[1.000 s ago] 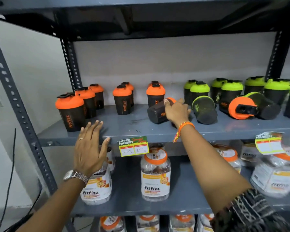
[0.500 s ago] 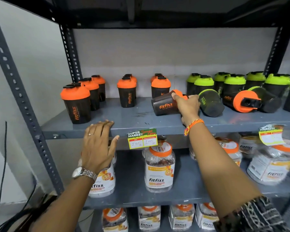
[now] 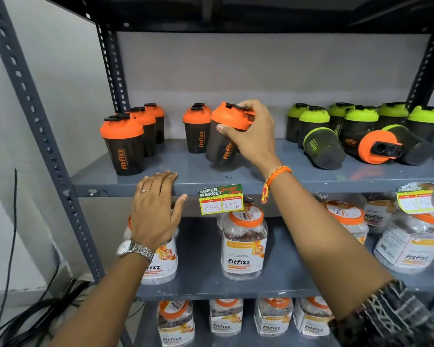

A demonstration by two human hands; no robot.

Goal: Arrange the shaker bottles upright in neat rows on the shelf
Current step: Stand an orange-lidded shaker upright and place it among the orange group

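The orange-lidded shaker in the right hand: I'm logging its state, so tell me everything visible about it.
The held shaker has a dark, smoky, plastic-looking body with orange "fitfizz" lettering running up its side and a domed orange lid with a black flip cap. It is tilted, top leaning right, base at or just above the grey shelf in front of an upright orange-lidded bottle. The right hand grips it around the lid. The left hand rests on the shelf edge, not touching it.
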